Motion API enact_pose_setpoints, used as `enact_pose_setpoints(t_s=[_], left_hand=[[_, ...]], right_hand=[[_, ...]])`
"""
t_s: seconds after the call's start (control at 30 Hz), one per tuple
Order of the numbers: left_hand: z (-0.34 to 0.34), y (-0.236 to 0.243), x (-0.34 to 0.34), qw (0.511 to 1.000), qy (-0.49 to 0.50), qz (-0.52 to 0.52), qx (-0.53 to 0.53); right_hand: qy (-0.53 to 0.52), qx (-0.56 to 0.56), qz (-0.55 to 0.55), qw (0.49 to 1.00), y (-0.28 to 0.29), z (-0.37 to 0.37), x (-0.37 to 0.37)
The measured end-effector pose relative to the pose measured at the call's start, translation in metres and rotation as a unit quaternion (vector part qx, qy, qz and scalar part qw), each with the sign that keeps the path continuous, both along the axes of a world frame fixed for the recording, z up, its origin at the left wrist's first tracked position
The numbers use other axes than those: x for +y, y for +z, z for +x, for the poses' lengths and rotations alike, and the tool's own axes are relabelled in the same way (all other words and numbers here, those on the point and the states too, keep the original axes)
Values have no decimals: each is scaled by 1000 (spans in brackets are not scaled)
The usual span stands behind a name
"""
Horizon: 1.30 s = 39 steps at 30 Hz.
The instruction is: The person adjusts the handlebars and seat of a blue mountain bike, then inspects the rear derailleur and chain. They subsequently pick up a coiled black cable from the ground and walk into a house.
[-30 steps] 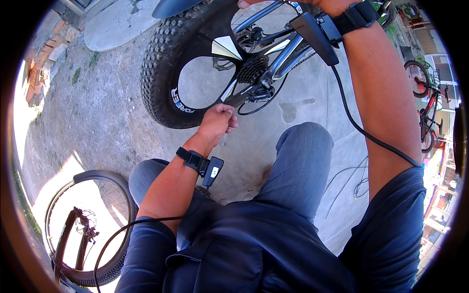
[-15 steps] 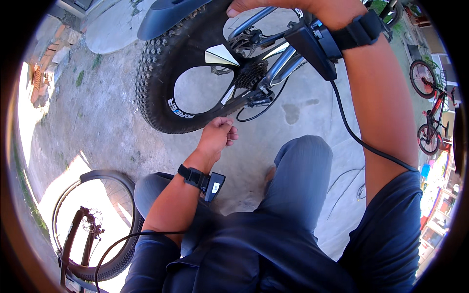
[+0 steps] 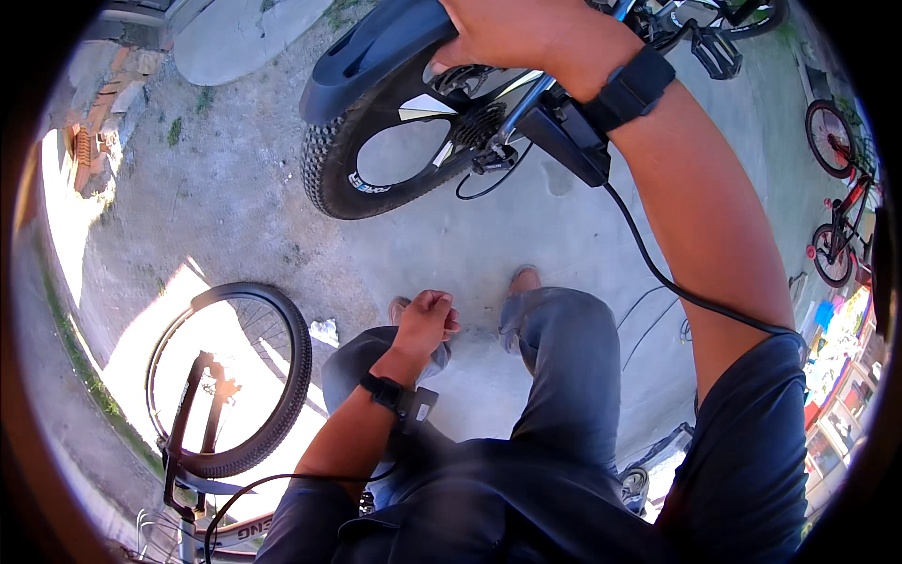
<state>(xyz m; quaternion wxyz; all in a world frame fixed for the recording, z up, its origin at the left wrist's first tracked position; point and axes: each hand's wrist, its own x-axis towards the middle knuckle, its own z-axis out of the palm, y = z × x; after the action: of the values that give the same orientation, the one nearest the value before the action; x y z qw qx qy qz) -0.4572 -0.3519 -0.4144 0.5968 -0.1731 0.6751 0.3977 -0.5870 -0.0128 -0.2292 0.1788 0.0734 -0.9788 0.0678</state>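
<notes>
A spoked wheel [image 3: 301, 371] is showing toward eight o'clock, the left hand [image 3: 427, 320] is hanging with fingers curled together, concrete [image 3: 474, 249] is giving room below the fat-tyred bicycle [image 3: 481, 127] crossing the twelve-o'clock edge, and the right hand [image 3: 517, 38] is overlapping it, grip impossible to tell.

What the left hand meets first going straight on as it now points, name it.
Probably the looped black cable by the bicycle's rear derailleur, though depth is unclear and the curled left hand might pass under or beside it.
</notes>
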Motion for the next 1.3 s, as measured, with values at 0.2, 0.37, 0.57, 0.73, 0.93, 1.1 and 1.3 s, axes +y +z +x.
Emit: enact_pose_setpoints(t_s=[0.2, 0.37, 0.57, 0.73, 0.93, 1.1, 1.3], left_hand=[[5, 82, -42, 991, -98, -67, 59], [26, 136, -77, 950, -276, -75, 123], [63, 219, -69, 762, -585, -45, 274], [82, 233, -51, 679, -673, 21, 293], [100, 221, -34, 627, -755, 43, 190], [104, 212, -31, 516, -835, 47, 185], [133, 223, -29, 475, -869, 16, 136]], right_hand=[[-103, 89, -47, 990, 16, 92, 5], [-249, -235, -290, 894, 5, 271, -37], [-285, -468, -460, 699, 8, 453, -164], [-369, -416, -562, 612, 24, 513, -237], [-437, -334, -618, 562, 27, 532, -303], [-541, -312, -569, 535, 37, 536, -332], [-530, -373, -599, 470, 20, 571, -382]])
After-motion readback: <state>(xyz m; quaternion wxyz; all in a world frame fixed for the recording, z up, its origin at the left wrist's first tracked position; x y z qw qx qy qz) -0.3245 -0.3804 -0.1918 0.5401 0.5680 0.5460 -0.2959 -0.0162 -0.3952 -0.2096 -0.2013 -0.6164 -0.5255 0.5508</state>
